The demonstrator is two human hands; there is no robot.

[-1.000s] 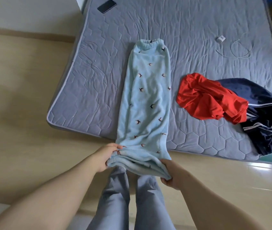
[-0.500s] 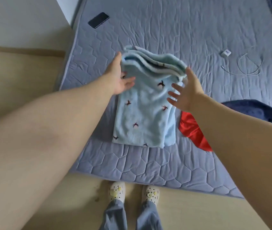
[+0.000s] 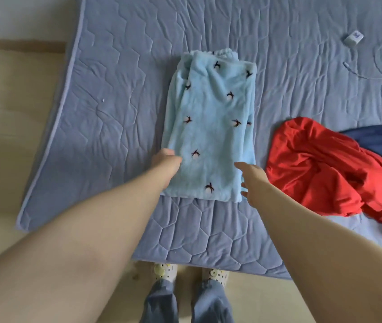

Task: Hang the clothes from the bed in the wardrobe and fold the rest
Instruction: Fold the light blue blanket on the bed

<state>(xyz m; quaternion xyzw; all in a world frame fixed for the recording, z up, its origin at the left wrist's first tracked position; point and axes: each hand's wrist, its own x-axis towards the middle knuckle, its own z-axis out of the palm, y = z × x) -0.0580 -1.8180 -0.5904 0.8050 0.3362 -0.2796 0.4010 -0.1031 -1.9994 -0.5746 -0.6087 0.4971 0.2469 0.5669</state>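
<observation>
The left hand [image 3: 165,159] is meeting the near left edge of the folded pale blue trousers [image 3: 211,127]. Its fingers are hidden, perhaps tucked under, so I cannot tell its grip. The right hand [image 3: 252,180] is lying released, fingers spread, at the near right corner. The trousers are lying on the bed [image 3: 115,101] beside a red garment [image 3: 320,166]. A navy garment [image 3: 376,141] is running off frame.

The folded trousers [image 3: 211,127] lie on the bed [image 3: 120,113], about midway across, their waistband at the far end. The left grip [image 3: 165,160] meets their near left edge; the right grip [image 3: 252,180] is just beside their near right corner. Right of them lies a crumpled garment [image 3: 325,169], overlapping another garment [image 3: 378,138] behind it. Far right, a plug [image 3: 353,38] and cable [image 3: 376,66] lie on the bed. The person's feet [image 3: 162,271] stand on the floor [image 3: 10,113] before the bed's near edge.
</observation>
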